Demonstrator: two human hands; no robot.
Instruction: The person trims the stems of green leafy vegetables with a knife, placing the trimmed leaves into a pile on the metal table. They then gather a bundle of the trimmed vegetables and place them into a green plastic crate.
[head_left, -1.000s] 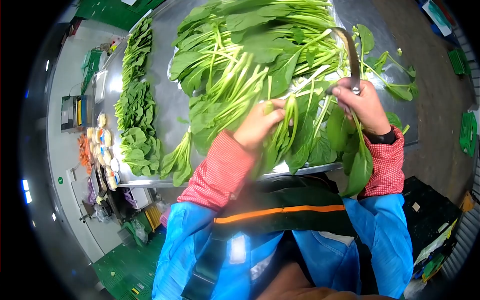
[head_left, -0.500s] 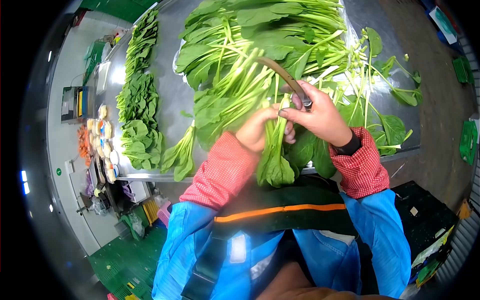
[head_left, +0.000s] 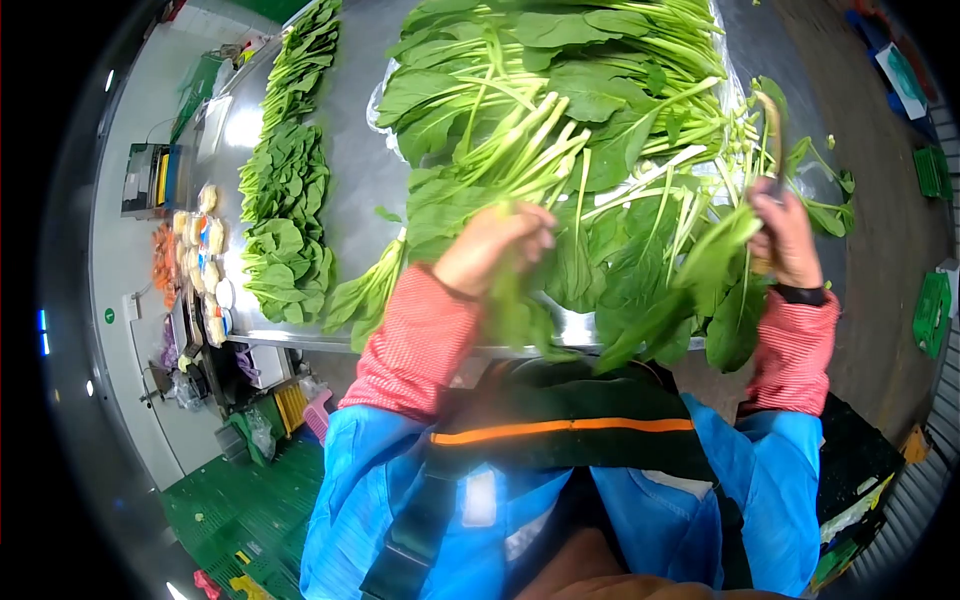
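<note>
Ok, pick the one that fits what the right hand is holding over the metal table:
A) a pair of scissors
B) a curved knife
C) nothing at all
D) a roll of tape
B: the right hand is closed around a curved knife, whose blade rises above the fist, with a few leaves held alongside. The left hand grips a bunch of greens.

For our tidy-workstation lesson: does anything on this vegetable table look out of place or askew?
Loose leaves lie scattered at the table's right end, apart from the main pile; one small bunch seems to overhang the front edge.
</note>
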